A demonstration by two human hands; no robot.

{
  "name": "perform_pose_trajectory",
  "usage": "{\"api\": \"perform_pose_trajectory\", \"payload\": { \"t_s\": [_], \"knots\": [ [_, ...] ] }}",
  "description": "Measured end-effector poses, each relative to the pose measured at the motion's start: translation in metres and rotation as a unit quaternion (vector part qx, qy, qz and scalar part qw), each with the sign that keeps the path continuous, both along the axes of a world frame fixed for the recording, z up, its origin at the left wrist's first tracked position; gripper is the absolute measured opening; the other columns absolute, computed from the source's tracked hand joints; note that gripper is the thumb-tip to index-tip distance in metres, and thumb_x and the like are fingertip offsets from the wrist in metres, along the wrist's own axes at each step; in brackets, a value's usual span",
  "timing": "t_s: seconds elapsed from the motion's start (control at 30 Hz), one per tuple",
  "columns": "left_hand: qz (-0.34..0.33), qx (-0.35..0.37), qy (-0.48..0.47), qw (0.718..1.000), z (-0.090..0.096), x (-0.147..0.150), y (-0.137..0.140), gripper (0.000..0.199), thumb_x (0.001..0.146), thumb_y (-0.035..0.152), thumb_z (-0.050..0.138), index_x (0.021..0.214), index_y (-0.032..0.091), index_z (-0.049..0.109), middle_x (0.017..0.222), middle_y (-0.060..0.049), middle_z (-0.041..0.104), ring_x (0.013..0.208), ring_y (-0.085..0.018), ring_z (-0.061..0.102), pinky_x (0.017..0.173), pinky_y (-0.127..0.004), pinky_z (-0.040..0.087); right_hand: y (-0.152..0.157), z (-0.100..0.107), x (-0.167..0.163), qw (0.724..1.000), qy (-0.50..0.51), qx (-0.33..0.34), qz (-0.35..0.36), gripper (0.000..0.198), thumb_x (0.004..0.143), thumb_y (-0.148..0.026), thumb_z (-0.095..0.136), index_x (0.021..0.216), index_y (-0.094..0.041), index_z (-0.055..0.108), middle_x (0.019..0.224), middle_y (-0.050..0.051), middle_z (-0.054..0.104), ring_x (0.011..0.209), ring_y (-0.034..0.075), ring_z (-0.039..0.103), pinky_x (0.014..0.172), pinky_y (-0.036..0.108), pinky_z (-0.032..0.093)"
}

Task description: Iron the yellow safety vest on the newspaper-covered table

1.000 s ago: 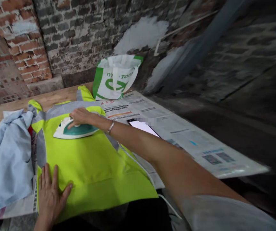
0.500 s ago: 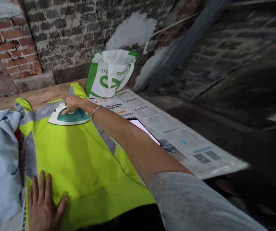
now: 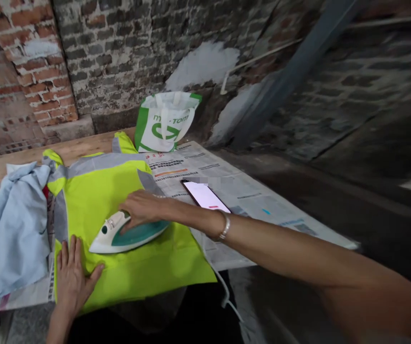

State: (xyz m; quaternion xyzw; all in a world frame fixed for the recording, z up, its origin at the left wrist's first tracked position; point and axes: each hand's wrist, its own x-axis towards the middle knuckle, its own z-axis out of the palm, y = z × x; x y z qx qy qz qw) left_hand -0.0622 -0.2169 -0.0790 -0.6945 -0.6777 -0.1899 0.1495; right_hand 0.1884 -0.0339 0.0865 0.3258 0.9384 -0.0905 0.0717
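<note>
A bright yellow garment with grey bands (image 3: 98, 191) lies spread out over the newspaper-covered table. My right hand (image 3: 143, 209), a bracelet at its wrist, is wrapped round the handle of a white and teal iron (image 3: 134, 237). The iron rests on the lower middle part of the garment, its tip pointing left. Flat on the garment's lower left edge lies my left hand (image 3: 72, 276), fingers stretched out and thumb spread toward the iron. A white cord (image 3: 223, 289) hangs over the table's front edge, below my right forearm.
A crumpled light blue cloth (image 3: 21, 224) lies left of the garment. A phone with a lit screen (image 3: 205, 195) rests on the newspaper (image 3: 248, 191) at right. Behind stands a green and white bag (image 3: 167, 124) near the brick wall (image 3: 119, 52).
My right hand has drawn the iron from the garment's upper part down toward its lower edge, near my left hand. The left hand stays flat on the garment. The view has shifted slightly.
</note>
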Motion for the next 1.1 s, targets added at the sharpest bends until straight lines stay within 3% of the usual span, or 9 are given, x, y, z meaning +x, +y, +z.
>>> {"api": "perform_pose_trajectory", "payload": {
  "t_s": [0.1,0.2,0.53,0.7,0.87,1.1],
  "knots": [
    [0.001,0.007,0.009,1.0,-0.003,-0.001,-0.001,0.087,0.096,0.067,0.055,0.159,0.008,0.043,0.161,-0.024,0.05,0.153,-0.047,0.04,0.117,-0.065,0.042,-0.008,-0.002,-0.004,1.0,-0.008,0.024,0.001,0.042,0.085,-0.062,0.079,0.105,-0.025,0.082,0.1,0.011,0.083,0.099,0.031,0.078,0.071,0.03,0.047],
    [-0.001,0.015,0.014,1.0,-0.006,-0.001,-0.002,0.086,0.096,0.064,0.057,0.161,0.009,0.04,0.161,-0.024,0.051,0.153,-0.047,0.04,0.116,-0.065,0.043,0.011,-0.005,-0.018,0.998,-0.003,0.052,-0.019,0.048,0.087,-0.065,0.076,0.11,-0.023,0.081,0.103,0.013,0.083,0.103,0.032,0.077,0.074,0.031,0.048],
    [-0.003,-0.02,0.003,1.0,0.005,0.009,-0.006,0.098,0.095,0.064,0.058,0.17,0.018,0.015,0.165,-0.02,0.046,0.157,-0.046,0.034,0.118,-0.065,0.04,0.161,-0.021,-0.074,0.982,0.048,0.111,-0.149,0.067,0.085,-0.076,0.071,0.12,-0.019,0.079,0.121,0.019,0.078,0.117,0.036,0.071,0.091,0.037,0.053],
    [-0.007,-0.035,-0.011,0.999,0.012,0.012,-0.005,0.096,0.097,0.065,0.055,0.171,0.019,0.014,0.167,-0.019,0.043,0.158,-0.045,0.031,0.12,-0.067,0.037,0.203,-0.025,-0.079,0.968,0.067,0.102,-0.217,0.078,0.083,-0.076,0.072,0.125,-0.01,0.077,0.125,0.023,0.076,0.119,0.038,0.069,0.094,0.04,0.053],
    [-0.005,-0.046,-0.021,0.999,0.012,0.012,-0.006,0.101,0.095,0.069,0.057,0.17,0.017,0.015,0.166,-0.02,0.045,0.156,-0.046,0.034,0.12,-0.065,0.039,0.183,-0.014,-0.069,0.988,0.029,0.028,-0.151,0.065,0.077,-0.074,0.079,0.108,-0.017,0.081,0.116,0.014,0.079,0.108,0.032,0.071,0.084,0.034,0.051],
    [0.016,-0.075,-0.057,0.995,0.018,0.012,-0.001,0.115,0.085,0.08,0.063,0.164,0.005,0.026,0.161,-0.029,0.047,0.154,-0.049,0.038,0.122,-0.066,0.036,0.077,-0.011,-0.035,0.999,0.02,0.012,-0.045,0.054,0.078,-0.068,0.082,0.099,-0.019,0.082,0.099,0.009,0.081,0.097,0.03,0.074,0.075,0.031,0.047]
  ]
}}
